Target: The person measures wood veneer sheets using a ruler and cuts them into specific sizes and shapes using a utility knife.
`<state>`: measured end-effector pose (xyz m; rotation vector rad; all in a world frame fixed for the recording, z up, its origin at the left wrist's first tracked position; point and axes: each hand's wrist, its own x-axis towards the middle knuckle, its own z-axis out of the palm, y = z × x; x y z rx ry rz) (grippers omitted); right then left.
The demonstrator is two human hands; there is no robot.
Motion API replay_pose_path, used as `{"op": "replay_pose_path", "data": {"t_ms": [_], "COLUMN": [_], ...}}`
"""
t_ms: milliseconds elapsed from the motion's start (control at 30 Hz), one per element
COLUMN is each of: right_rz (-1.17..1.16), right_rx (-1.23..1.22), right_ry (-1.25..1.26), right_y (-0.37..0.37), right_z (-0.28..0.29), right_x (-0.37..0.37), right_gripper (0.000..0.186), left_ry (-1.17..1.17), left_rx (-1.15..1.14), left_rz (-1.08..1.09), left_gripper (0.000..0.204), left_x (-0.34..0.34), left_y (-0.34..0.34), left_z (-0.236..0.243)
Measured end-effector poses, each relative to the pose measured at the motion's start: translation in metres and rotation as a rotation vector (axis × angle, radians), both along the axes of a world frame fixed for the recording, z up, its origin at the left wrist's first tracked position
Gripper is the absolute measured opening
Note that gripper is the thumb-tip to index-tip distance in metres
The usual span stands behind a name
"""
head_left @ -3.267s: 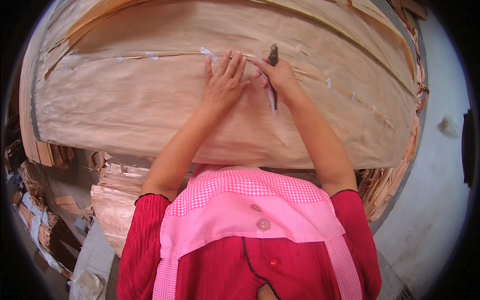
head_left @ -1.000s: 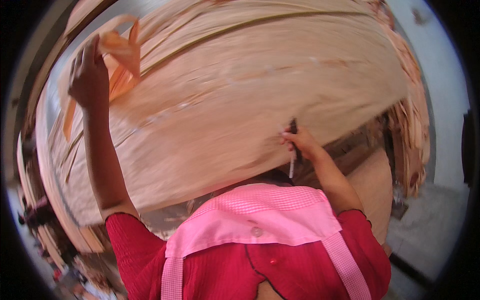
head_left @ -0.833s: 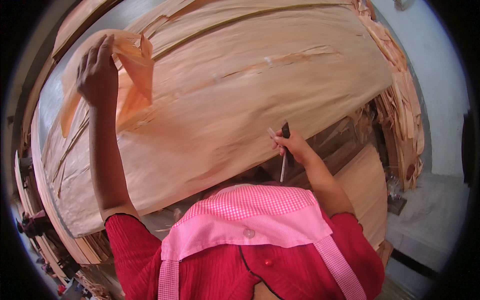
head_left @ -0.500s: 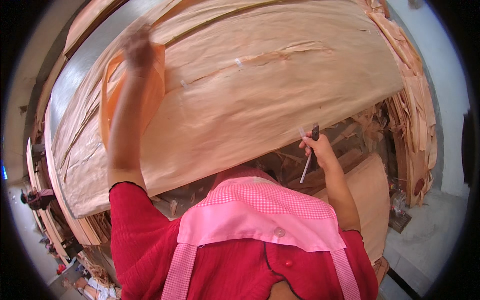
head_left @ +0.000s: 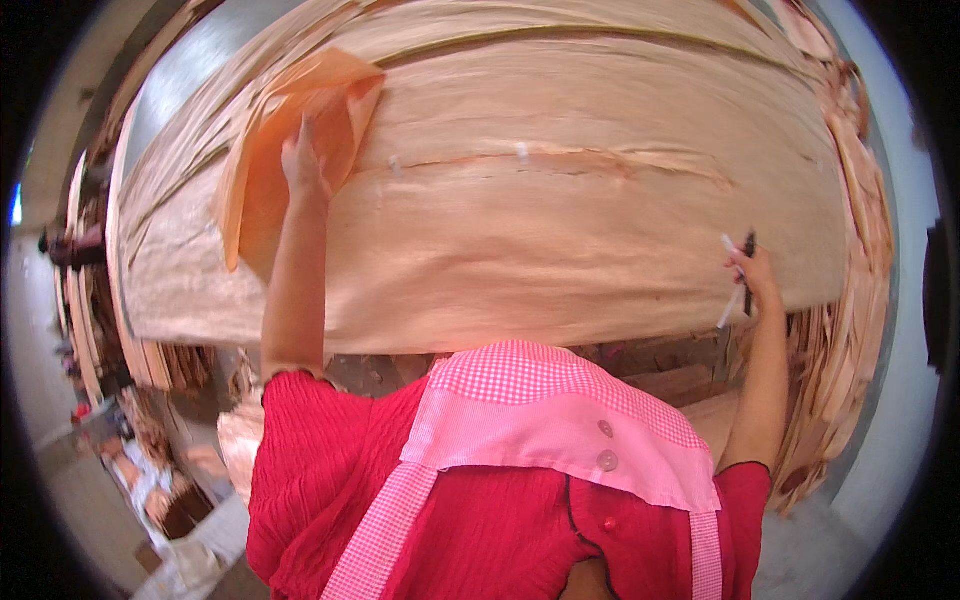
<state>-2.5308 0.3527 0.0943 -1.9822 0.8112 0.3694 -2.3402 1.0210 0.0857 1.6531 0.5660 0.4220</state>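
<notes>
A loose orange wood veneer piece [head_left: 262, 190] curls up over the left part of a large pale veneer sheet [head_left: 560, 250]. My left hand [head_left: 306, 165] is closed on the orange piece, thumb pointing away from me; its other fingers are partly hidden. At the right front of the large sheet, my right hand [head_left: 760, 272] grips a slim black pen-like tool [head_left: 749, 245] together with a narrow white strip [head_left: 729, 308]. A long ragged split [head_left: 620, 165] crosses the sheet, with small white tape pieces [head_left: 522, 153] stuck over it.
Stacked veneer with ragged edges [head_left: 868, 250] hangs along the right side, near a pale wall [head_left: 910, 200]. A grey metallic surface [head_left: 190, 75] shows at the far left. Another person [head_left: 75, 248] is small at the left rim. Scraps lie below the sheet's near edge.
My right hand has moved right and out over the sheet, still holding the black tool and white strip. My left hand and the orange veneer have shifted right. The view has turned slightly.
</notes>
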Motion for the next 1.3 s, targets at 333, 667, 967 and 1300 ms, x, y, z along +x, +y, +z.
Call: {"op": "replay_pose_path", "data": {"t_ms": [333, 667, 967, 1300], "right_rz": [0.111, 0.301, 0.177, 0.43], "right_rx": [0.316, 0.448, 0.568, 0.168], "right_ry": [0.046, 0.013, -0.008, 0.147], "right_y": [0.019, -0.003, 0.063, -0.049], "right_z": [-0.002, -0.025, -0.052, 0.002], "right_x": [0.068, 0.087, 0.138, 0.133], "right_gripper": [0.016, 0.016, 0.018, 0.019], "left_ry": [-0.155, -0.103, -0.106, -0.121], "left_rx": [0.975, 1.076, 1.15, 1.194], "left_rz": [-0.974, -0.838, -0.706, -0.753], "left_gripper": [0.068, 0.064, 0.056, 0.055], "left_x": [-0.097, -0.098, -0.105, -0.084], "left_y": [-0.33, -0.431, -0.471, -0.5], "left_z": [-0.021, -0.067, -0.068, -0.049]}}
